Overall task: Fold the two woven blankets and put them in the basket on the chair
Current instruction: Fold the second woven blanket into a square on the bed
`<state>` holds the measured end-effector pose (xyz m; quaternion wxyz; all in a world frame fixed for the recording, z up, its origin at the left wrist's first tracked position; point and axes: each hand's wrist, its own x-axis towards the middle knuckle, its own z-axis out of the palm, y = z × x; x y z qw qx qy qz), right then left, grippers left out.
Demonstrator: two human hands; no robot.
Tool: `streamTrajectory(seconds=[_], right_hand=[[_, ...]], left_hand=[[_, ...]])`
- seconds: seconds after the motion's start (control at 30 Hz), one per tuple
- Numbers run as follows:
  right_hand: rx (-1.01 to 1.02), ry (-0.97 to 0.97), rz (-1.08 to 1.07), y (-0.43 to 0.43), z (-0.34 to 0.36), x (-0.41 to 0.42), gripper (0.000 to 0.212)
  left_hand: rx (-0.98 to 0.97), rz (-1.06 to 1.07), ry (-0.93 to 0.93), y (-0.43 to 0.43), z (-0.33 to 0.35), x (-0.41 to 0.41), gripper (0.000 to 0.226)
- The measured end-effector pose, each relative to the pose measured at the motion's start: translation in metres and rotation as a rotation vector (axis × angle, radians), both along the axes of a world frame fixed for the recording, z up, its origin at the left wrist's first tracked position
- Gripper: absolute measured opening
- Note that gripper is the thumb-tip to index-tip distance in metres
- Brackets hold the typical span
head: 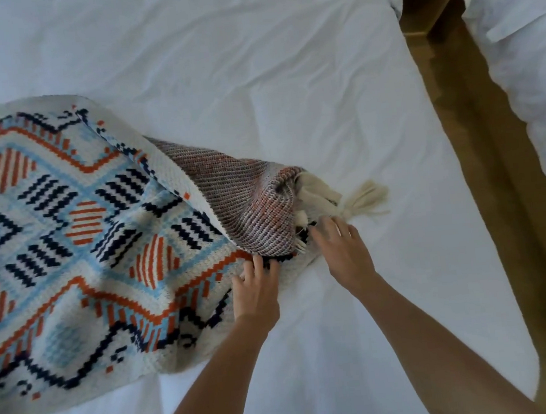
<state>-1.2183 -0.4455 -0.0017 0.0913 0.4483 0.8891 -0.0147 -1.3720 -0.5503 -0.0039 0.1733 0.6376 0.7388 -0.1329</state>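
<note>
1. White bed (286, 73) carries the work. The woven blanket (70, 241) lies spread across its left half, unfolded.
2. Left hand (256, 294): fingertips sunk in the fabric at the near edge. Cannot tell if they pinch it.
3. Right hand (345, 253): fingers apart, touching the bunched corner (241, 196) by the tassel (366, 198), gripping nothing.
4. Risk, as I judge it: the bunched corner may get folded in crooked. Loose weave and fringe could snag on the fingers.
5. Look: cream ground with orange, navy and pale-blue diamonds. The corner shows a muted striped weave, either the underside or the second blanket.
6. Beyond: wooden floor (494, 187), second bed (522, 53). Basket and chair not in view.
</note>
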Motion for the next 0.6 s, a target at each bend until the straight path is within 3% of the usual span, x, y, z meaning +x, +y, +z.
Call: streamTrajectory(seconds=[0.17,0.37,0.6], right_hand=[[0.148,0.079,0.232,0.026,-0.038,0.011,0.027],[0.118,0.260,0.421,0.037,-0.033,0.064,0.034],[0.039,0.159,0.448,0.006,-0.001,0.164,0.023]], left_hand=[[0.010,0.121,0.068,0.014,-0.014,0.022,0.054],[0.065,0.166,0.023,0.011,-0.003,0.057,0.044],[-0.117,0.045,-0.117,-0.006,0.017,0.144,0.043]])
